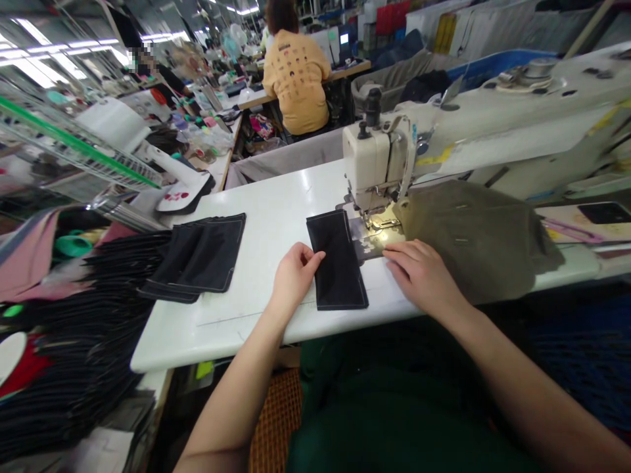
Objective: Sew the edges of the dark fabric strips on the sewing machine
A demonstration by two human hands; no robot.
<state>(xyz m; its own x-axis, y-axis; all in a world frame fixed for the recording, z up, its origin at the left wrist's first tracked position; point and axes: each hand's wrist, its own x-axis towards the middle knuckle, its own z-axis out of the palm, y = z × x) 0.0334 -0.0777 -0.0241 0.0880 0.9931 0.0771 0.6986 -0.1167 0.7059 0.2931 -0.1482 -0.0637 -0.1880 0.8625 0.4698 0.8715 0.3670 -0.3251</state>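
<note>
A black rectangular fabric piece (pixel 336 259) with pale stitching lies on the white sewing table (pixel 276 217), its far end at the foot of the cream sewing machine (pixel 375 161). My left hand (pixel 294 274) pinches its left edge, fingers curled onto the cloth. My right hand (pixel 421 272) rests flat with fingers stretched out on the table at the piece's right side, against an olive-brown cloth (pixel 473 233) under the machine arm. The needle area is lit by a small lamp.
A pile of similar black pieces (pixel 202 256) lies left on the table. Stacks of dark fabric (pixel 79 341) fill the left side. A person in a yellow shirt (pixel 296 66) sits at a far table with their back turned. A blue bin (pixel 497 66) stands behind the machine.
</note>
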